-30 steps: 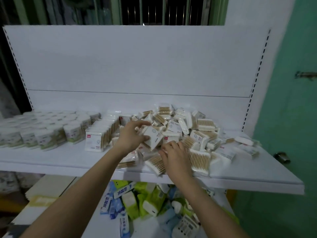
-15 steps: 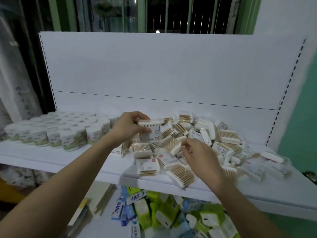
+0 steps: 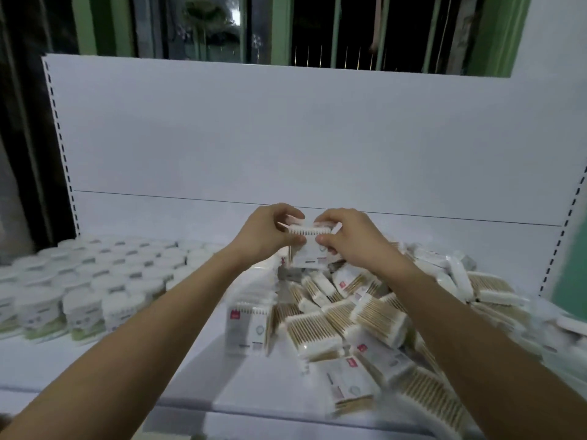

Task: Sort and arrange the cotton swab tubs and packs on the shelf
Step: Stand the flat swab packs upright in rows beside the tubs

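both hands up over the shelf (image 3: 197, 360) now, left hand (image 3: 265, 238) and right hand (image 3: 352, 239) each pinching one end of a swab pack (image 3: 309, 246), grip closed on it. the pack's long edge runs left to right between them. the upright row of packs (image 3: 249, 325) stands below and left, nearer the left hand; the loose pile (image 3: 374, 315) lies right, tubs (image 3: 95, 281) far left.

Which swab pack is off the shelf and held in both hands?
The raised pack, gripped by the left hand and right hand, swab tips up; the other packs stand in a row or lie heaped.
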